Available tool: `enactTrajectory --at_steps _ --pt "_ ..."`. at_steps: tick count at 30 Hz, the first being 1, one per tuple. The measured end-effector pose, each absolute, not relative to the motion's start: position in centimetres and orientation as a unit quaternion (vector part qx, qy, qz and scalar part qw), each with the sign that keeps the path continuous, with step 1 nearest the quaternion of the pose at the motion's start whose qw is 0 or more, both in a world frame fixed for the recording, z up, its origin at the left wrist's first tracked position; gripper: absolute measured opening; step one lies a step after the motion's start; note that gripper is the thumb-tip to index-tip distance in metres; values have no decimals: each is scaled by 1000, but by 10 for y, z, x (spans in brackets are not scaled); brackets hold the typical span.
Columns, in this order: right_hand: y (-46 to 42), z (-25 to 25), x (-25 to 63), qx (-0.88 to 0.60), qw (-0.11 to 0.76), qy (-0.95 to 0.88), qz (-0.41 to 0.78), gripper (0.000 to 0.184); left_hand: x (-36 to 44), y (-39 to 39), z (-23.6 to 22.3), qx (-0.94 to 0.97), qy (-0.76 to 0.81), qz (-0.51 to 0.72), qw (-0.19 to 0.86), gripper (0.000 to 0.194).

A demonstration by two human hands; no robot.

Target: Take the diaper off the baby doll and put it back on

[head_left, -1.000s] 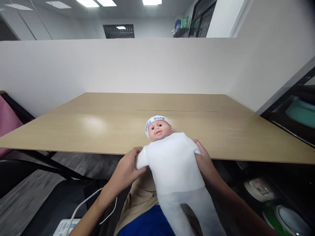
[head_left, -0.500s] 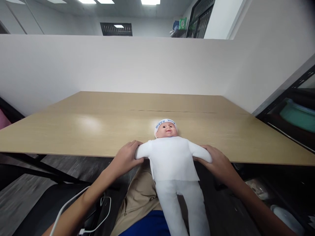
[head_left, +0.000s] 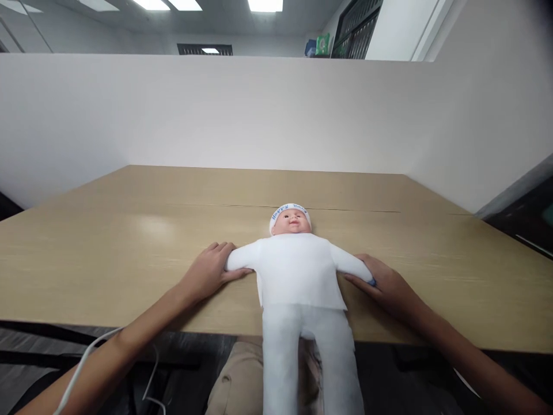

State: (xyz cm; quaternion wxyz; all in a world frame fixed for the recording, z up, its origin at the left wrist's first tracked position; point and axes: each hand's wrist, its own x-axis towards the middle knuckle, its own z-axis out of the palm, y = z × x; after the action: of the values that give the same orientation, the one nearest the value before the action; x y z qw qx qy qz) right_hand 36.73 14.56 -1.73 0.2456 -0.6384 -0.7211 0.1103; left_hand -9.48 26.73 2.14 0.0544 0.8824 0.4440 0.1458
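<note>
A baby doll [head_left: 298,271] in a white suit and a white cap with blue lettering lies face up on the light wooden table [head_left: 129,242]. Its head points away from me and its legs hang over the near edge. My left hand [head_left: 209,271] is closed around the end of the doll's arm on the left. My right hand [head_left: 382,285] grips the end of the arm on the right, with fingers wrapped under it. Both doll arms are spread out sideways.
A white partition wall [head_left: 216,115] runs behind the table and along its right side. A dark shelf [head_left: 527,219] shows at the far right. A white cable [head_left: 82,363] hangs near my left forearm. Tan and dark fabric [head_left: 235,380] lies below the table edge.
The doll has been carried forward from over my lap and laid onto the table. Both hands slid from its shoulders out to the ends of its arms, which now spread wide.
</note>
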Motion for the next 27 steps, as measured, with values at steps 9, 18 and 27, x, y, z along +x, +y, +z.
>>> enactTrajectory --at_steps 9,18,27 --pt "271 -19 391 -627 241 -737 78 37 -74 388 11 877 434 202 44 66" --pt "371 -20 424 -601 282 -745 74 48 -71 480 3 858 427 286 24 65" --pt "414 -26 436 -627 310 -714 29 68 -71 528 -3 847 449 283 9 59"
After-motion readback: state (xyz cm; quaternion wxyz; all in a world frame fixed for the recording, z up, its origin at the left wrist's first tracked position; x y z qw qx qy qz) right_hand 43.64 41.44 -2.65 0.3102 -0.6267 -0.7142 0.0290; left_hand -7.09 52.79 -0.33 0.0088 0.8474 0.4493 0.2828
